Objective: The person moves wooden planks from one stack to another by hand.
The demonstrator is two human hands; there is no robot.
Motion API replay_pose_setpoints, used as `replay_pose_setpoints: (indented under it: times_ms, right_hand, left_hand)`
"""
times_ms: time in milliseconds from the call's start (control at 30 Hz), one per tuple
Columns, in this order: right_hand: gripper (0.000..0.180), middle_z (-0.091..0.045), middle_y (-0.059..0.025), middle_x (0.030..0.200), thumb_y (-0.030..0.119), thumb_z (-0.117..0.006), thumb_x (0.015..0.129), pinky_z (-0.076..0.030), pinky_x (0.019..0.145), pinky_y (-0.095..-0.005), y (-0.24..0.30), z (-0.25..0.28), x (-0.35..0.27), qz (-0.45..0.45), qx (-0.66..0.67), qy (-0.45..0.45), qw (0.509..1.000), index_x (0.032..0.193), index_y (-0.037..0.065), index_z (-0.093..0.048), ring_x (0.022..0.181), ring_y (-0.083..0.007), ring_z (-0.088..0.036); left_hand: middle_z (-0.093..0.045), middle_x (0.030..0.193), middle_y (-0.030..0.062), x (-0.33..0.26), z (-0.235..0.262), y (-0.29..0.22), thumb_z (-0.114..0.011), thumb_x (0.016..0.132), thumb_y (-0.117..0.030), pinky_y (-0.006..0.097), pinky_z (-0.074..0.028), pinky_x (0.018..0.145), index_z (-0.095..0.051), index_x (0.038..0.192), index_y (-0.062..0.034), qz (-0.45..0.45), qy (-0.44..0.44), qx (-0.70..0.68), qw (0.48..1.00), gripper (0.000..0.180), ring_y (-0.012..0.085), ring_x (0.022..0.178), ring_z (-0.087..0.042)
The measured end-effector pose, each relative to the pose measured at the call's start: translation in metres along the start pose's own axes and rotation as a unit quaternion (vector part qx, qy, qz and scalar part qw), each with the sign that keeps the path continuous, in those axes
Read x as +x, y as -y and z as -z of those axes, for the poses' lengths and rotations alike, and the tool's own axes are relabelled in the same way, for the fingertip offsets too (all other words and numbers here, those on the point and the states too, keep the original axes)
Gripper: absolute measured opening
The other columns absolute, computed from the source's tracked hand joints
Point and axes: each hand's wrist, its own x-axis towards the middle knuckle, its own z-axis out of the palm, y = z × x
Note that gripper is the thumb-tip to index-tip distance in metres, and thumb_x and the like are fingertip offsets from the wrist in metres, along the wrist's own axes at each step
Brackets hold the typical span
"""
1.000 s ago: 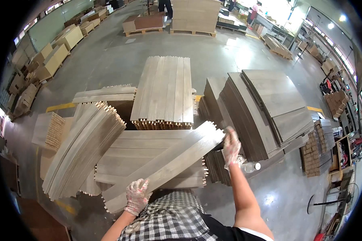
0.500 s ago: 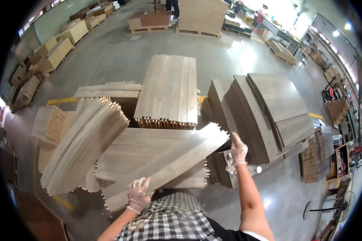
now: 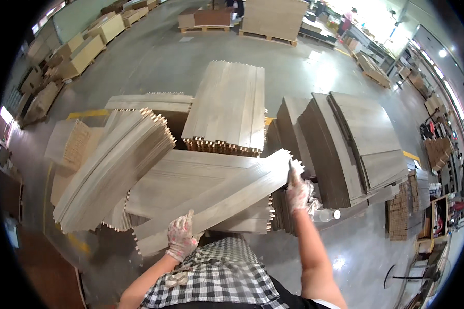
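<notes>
Left hand (image 3: pixel 182 238): gloved fingers clamped on the near end of the plank bundle (image 3: pixel 216 203).
Right hand (image 3: pixel 298 191): gloved, fingers clamped on the bundle's far end.
Plank bundle: lying slantwise atop the flat plank stack (image 3: pixel 190 177).
Beyond: darker board piles (image 3: pixel 345 144), concrete floor (image 3: pixel 154 62).

Grey concrete floor (image 3: pixel 154 67), stacks of wooden boards (image 3: pixel 229 105), pallets (image 3: pixel 265 36)

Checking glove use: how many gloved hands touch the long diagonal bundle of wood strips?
2: left hand at the diagonal bundle's near end, right hand at its far end. No other hands visible.
</notes>
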Motion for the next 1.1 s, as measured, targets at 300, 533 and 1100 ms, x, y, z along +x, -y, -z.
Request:
replay_pose_setpoints:
  times_ms: [300, 533, 1100]
  right_hand:
    - [0.046, -0.063, -0.0147, 0.115, -0.002, -0.055, 0.082, -0.050, 0.083, -0.0329, 0.131, -0.026, -0.142, 0.136, 0.222, 0.148, 0.954, 0.126, 0.008, -0.057, 0.100, -0.0228, -0.062]
    - [0.041, -0.068, -0.0108, 0.096, 0.001, -0.055, 0.086, -0.049, 0.055, -0.0302, 0.151, -0.038, -0.158, 0.202, 0.257, -0.022, 0.945, 0.127, 0.007, -0.056, 0.070, -0.0152, -0.064]
    - [0.059, -0.069, -0.0098, 0.085, 0.003, -0.057, 0.083, -0.048, 0.050, -0.0263, 0.285, -0.087, -0.304, 0.241, 0.358, 0.282, 0.857, 0.140, 0.014, -0.044, 0.057, -0.0115, -0.059]
  left_hand:
    - [-0.048, 0.123, 0.0178, -0.015, -0.001, 0.014, -0.070, 0.073, -0.035, 0.046, -0.034, 0.100, -0.030, 0.141, 0.0027, -0.026, -0.037, -0.045, 0.998, 0.086, 0.0344, 0.114, -0.045]
    - [-0.047, 0.134, 0.0158, -0.078, 0.022, 0.049, -0.054, 0.093, -0.030, 0.046, -0.034, 0.101, -0.030, 0.140, 0.0021, 0.045, -0.194, -0.078, 0.977, 0.062, 0.0355, 0.120, -0.043]
    - [-0.039, 0.137, 0.0131, -0.174, 0.059, 0.126, -0.051, 0.093, -0.005, 0.037, -0.034, 0.105, -0.036, 0.139, -0.0024, 0.195, -0.259, -0.276, 0.905, 0.048, 0.0250, 0.124, -0.044]
